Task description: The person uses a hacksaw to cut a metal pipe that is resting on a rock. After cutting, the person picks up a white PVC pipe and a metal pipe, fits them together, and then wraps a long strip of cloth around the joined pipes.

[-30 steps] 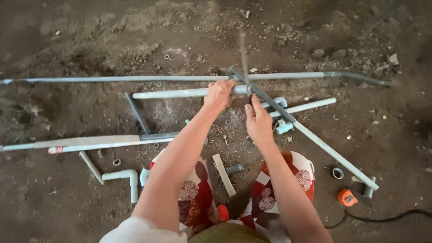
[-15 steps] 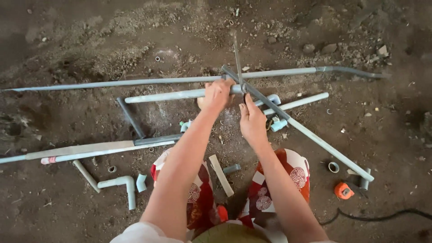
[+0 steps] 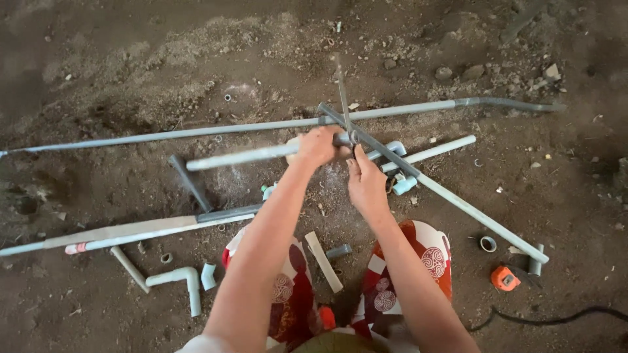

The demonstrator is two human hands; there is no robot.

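Note:
My left hand (image 3: 320,145) grips a light grey plastic pipe (image 3: 248,155) lying across the dirt in front of me. My right hand (image 3: 365,184) is just behind it, fingers pinched on the near end of a thin dark blade (image 3: 343,95). The blade points away from me and crosses the pipe beside my left hand. A long grey pipe (image 3: 458,202) runs diagonally under the blade toward the right. Another very long pipe (image 3: 163,134) lies behind both hands. My knees in red patterned cloth (image 3: 432,261) show below.
More pipe lengths (image 3: 131,232) lie at left, with a bent elbow piece (image 3: 180,278) and small light-blue fittings (image 3: 404,185). A pale wooden strip (image 3: 324,261) lies between my knees. At right are a ring fitting (image 3: 488,244), an orange tape measure (image 3: 505,278) and a black cable (image 3: 556,320).
Both hands stay at the same spot on the pipe. My right hand and the blade shift slightly along the blade's line, and the view drifts a little.

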